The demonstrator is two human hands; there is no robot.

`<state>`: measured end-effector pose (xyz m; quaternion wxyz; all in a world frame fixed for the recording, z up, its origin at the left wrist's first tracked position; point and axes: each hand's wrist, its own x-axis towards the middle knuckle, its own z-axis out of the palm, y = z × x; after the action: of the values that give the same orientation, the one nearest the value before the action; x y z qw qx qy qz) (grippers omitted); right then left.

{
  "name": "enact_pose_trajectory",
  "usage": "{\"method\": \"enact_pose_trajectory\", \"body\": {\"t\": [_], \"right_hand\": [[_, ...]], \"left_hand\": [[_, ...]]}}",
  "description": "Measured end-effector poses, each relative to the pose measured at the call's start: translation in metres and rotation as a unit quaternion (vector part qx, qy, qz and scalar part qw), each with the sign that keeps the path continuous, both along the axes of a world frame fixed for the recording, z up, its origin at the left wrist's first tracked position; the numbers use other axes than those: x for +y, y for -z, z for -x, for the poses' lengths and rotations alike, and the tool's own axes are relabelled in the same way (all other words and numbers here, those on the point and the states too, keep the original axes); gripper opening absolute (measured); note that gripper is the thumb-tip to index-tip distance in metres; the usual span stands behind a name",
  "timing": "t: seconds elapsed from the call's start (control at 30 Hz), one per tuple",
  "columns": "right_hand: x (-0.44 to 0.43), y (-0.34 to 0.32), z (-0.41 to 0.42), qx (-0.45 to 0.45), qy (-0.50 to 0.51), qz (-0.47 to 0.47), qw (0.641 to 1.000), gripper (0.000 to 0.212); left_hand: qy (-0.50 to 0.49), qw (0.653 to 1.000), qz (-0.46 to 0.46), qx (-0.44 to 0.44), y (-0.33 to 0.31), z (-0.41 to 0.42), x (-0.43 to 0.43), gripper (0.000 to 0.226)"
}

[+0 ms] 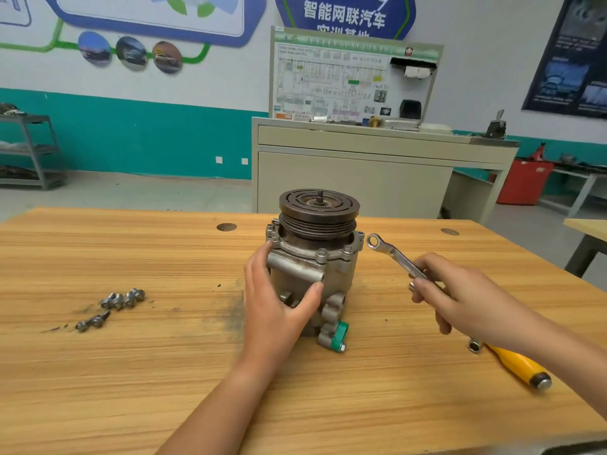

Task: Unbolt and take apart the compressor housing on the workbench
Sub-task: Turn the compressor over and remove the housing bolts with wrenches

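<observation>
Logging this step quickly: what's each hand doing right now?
Left hand: grips the compressor housing.
Right hand: holds the wrench, ring end free.

It was a vehicle-training workshop: beyond the fingers [262, 257] stood a cream trainer cabinet [354, 178] topped by a wiring-diagram board [331, 83], with a blue Chinese-lettered wall sign [345, 14] above, grey metal shelving [29, 149] far to their left, and loose bolts [123, 298] on the wooden workbench [164, 372].

L: your left hand [279, 300] at end of bare forearm from bottom centre, thumb and fingers wrapped round the compressor housing [340, 277] | R: your right hand [460, 297], arm from right edge, fingers curled on the wrench [391, 254] handle, ring end tilted up-left | R thumb: probably under handle, hidden
</observation>
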<state>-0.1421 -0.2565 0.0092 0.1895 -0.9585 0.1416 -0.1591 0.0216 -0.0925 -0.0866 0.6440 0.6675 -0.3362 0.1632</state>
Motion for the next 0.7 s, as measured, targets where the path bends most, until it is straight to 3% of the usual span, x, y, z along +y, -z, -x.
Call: {"method": "enact_pose_trajectory", "body": {"t": [0.17,0.37,0.6,0.7], "right_hand": [[0.012,-0.008,-0.005,-0.029,0.038,0.242,0.969,0.038],[0.028,-0.011,-0.01,-0.011,0.094,0.296,0.951,0.033],[0.069,-0.025,-0.017,0.149,0.083,0.468,0.867,0.034],[0.082,-0.028,-0.018,0.116,0.08,0.477,0.867,0.031]], "left_hand": [[-0.001,1.0,-0.009,0.019,-0.002,0.002,0.001,0.081],[-0.001,1.0,-0.011,0.014,-0.002,0.003,0.001,0.081],[-0.006,1.0,-0.007,0.007,-0.004,0.003,0.0,0.08],[-0.004,1.0,-0.006,0.013,-0.005,0.005,0.001,0.08]]}}
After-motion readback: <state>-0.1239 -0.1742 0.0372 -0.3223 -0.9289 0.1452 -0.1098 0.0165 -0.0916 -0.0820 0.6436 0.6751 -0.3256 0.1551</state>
